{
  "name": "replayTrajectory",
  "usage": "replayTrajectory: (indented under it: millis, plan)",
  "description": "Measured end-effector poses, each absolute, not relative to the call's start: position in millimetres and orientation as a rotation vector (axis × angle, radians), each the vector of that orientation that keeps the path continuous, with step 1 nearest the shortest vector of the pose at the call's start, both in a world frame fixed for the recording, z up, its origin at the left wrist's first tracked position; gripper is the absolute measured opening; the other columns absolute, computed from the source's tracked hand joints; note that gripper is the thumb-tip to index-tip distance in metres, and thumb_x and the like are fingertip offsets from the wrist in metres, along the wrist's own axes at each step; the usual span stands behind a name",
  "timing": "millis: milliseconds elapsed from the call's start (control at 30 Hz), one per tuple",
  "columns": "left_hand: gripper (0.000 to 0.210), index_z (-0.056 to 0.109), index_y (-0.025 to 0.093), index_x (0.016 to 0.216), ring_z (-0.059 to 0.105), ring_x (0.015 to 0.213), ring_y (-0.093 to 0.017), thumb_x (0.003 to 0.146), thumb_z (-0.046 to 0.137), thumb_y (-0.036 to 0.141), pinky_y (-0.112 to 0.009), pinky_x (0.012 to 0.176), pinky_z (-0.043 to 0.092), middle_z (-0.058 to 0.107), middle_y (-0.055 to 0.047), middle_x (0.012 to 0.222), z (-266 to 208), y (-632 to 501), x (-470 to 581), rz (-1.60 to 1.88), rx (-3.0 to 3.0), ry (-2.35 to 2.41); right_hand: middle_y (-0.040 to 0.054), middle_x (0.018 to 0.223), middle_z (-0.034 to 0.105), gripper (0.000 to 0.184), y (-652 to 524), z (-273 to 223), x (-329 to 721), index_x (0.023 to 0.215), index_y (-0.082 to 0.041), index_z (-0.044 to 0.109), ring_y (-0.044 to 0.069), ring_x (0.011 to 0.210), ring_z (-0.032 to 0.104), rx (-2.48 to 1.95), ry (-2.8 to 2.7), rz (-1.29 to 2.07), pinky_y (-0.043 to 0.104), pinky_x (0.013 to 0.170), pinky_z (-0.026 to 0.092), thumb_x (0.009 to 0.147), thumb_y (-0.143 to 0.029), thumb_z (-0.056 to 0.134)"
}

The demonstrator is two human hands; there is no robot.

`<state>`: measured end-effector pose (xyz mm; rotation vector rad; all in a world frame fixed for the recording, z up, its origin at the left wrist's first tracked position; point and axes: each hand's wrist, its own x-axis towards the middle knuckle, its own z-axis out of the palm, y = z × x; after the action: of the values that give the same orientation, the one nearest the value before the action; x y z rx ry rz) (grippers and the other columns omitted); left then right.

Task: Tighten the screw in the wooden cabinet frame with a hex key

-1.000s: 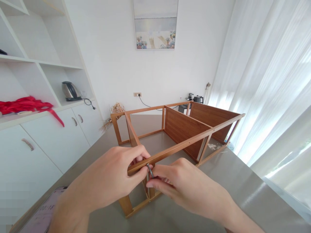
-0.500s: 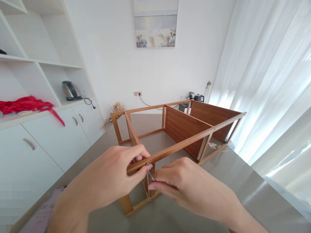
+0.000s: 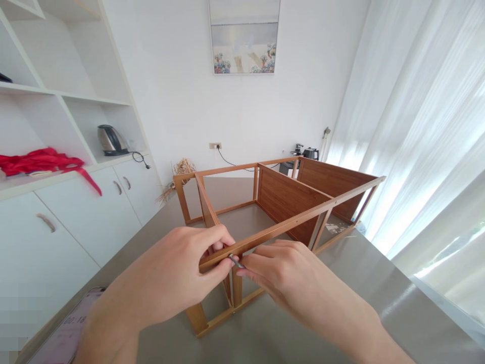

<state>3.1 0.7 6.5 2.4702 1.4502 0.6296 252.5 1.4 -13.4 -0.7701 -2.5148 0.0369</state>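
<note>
A brown wooden shelf frame (image 3: 295,218) lies on its side on the grey floor. My left hand (image 3: 178,275) pinches the near end of its top rail, thumb under and fingers over. My right hand (image 3: 282,277) holds a small metal hex key (image 3: 237,262) against the rail beside my left thumb. The key's tip sits at a fastener in the rail. Two solid wooden panels (image 3: 286,202) stand inside the frame farther back.
A phone (image 3: 66,331) lies on the floor at lower left. White cabinets (image 3: 76,217) with a kettle (image 3: 109,140) and red cloth (image 3: 41,161) line the left wall. Sheer curtains (image 3: 417,141) hang on the right. More kettles (image 3: 308,153) stand by the far wall.
My right hand has swung upward, turning the hex key from hanging below the rail to lying nearly level with it. My left hand has kept its grip.
</note>
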Motion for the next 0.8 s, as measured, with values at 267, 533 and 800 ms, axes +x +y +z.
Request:
replayTrajectory:
  millis: [267,533,800]
  plan:
    - [0.017,0.076,0.033,0.096,0.069,0.068,-0.015,0.103,0.061,0.036,-0.028,0.061,0.049,0.082,0.008,0.084,7,0,5,0.654,2.467,1.434,-0.0044,0.082,0.065,0.026,-10,-17,253,0.092,-0.022,0.066,0.018,0.065,0.054,-0.824,-2.483,-0.255,0.038,0.064,0.036,0.114,-0.011,0.072]
    - [0.016,0.076,0.033,0.097,0.068,0.067,-0.015,0.103,0.061,0.034,-0.029,0.062,0.048,0.081,0.007,0.083,7,0,5,0.630,2.467,1.441,-0.0051,0.085,0.066,0.022,-9,-15,255,0.096,-0.022,0.065,0.019,0.068,0.059,-0.803,-2.490,-0.177,0.038,0.068,0.040,0.114,-0.011,0.073]
    - [0.016,0.075,0.033,0.099,0.069,0.069,-0.015,0.103,0.061,0.036,-0.029,0.061,0.047,0.081,0.008,0.084,7,2,4,0.625,2.470,1.458,-0.0039,0.089,0.069,0.023,-8,-14,255,0.096,-0.021,0.066,0.018,0.074,0.064,-0.875,-2.522,-0.175,0.037,0.071,0.044,0.111,-0.005,0.074]
